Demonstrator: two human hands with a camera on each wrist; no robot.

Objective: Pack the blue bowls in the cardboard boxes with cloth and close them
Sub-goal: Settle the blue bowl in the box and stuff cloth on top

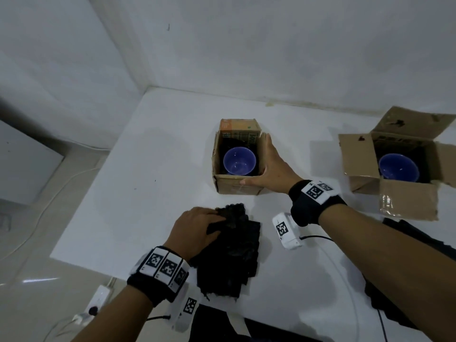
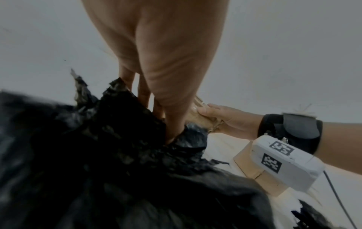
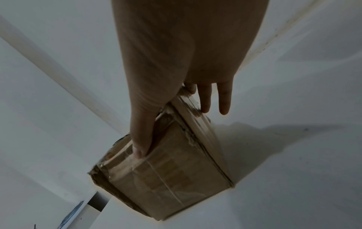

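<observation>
From the head view, two cardboard boxes stand on the white table point(image 1: 148, 169). The near box point(image 1: 237, 186) holds a blue bowl point(image 1: 239, 161). The far box point(image 1: 394, 193), well to the right of the near box, holds the second blue bowl point(image 1: 398, 167), its flaps spread. A pile of black cloth point(image 1: 234, 250) lies just in front of the near box. The right hand point(image 1: 267, 169) clasps the near box's right front corner, thumb along the front wall, fingers along the right side. The left hand point(image 1: 197, 228) rests on the pile, fingers closing on the top piece.

In the left wrist view, the left hand's fingers point(image 2: 170, 120) dig into the cloth point(image 2: 117, 155), pinching a fold; the right hand point(image 2: 225, 119) shows beyond it, on the box.

In the right wrist view, the right hand point(image 3: 176, 77) grips the box point(image 3: 166, 162) at its corner.

The step appears to be lifting one cloth to cover the bowl. It would go best taking a single piece, keeping the box steadied, and laying it fully over the bowl before folding flaps.
</observation>
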